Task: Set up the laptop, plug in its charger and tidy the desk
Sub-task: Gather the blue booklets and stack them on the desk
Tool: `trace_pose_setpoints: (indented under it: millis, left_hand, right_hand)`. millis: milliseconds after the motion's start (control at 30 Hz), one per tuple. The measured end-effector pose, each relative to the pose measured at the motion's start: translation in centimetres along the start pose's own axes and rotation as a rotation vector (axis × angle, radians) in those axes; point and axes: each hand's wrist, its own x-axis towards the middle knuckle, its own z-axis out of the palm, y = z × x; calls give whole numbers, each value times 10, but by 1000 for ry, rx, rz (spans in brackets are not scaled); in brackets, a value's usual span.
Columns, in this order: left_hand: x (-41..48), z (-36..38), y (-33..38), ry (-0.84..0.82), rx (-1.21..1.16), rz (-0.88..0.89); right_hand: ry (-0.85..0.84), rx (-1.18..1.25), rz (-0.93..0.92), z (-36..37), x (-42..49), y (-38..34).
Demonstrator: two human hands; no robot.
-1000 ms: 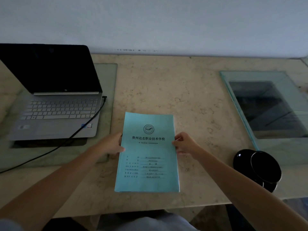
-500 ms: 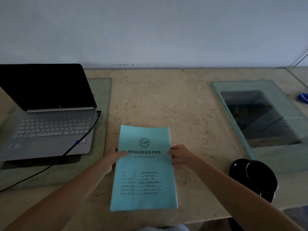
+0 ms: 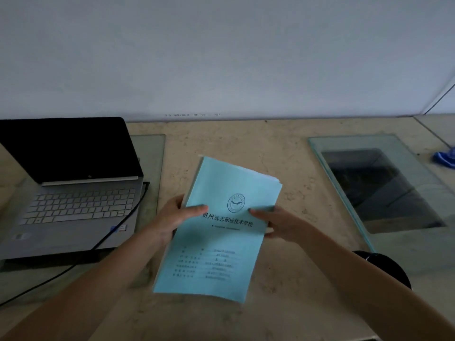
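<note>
At desk centre, a light-blue bound booklet (image 3: 219,230) with a printed crest is gripped on both side edges, left hand (image 3: 176,217) and right hand (image 3: 280,223) each closed on it, its top tilted right. To its left, the open silver laptop (image 3: 73,193), screen dark, sits on a glass panel (image 3: 150,153) with a black charger cable (image 3: 118,230) at its right edge. To the right lie a second glass panel (image 3: 344,143) and a black round object (image 3: 389,269).

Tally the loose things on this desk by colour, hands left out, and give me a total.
Light blue: 1, the booklet held in both hands
Silver: 1, the open laptop
Black: 2, the charger cable and the round black object at the desk's near edge
Dark blue: 1, the cloth-like thing at far right
Total: 5
</note>
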Motion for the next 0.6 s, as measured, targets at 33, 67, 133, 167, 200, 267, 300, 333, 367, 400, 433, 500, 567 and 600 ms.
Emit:
trace_pose_setpoints:
  millis: [33,67,133,167,200,267,300,333,367,400,433,500,567,600]
  left_hand:
    - [-1,-2,11,9,24,50]
    - [-2,-5,20,23,35,104]
    - [-1,-10,31,46,39,191]
    - [-1,-11,33,63,22,220]
    - [0,-11,34,86,-2,242]
    - [0,-8,34,122,-52,238]
    - [0,-7,33,135,-73,225]
    - [2,-8,32,152,-101,207]
    - [3,-9,30,176,-136,182]
    - [4,-10,31,199,-176,163]
    - [6,-12,31,227,-206,150]
    - [10,-15,32,257,-233,135]
    - [13,-17,35,250,-250,118]
    - [14,-17,35,237,-251,115]
  right_hand:
    - [42,-27,-82,-1,-2,-11]
    - [81,-48,-178,-1,-4,-23]
    - [105,-71,-365,2,-9,-44]
    - [90,-65,-448,5,-11,-51]
    - [63,-44,-517,8,-11,-57]
    - [27,16,-593,15,-9,-62]
    - [23,38,-610,20,-7,-63]
    - [28,55,-619,25,-5,-62]
    - [36,70,-623,30,-2,-60]
    - [41,83,-623,34,0,-60]
    - [36,95,-625,36,2,-60]
    - [1,127,-635,38,4,-62]
    - [-37,149,-647,37,4,-65]
    - [-60,148,-661,37,3,-65]
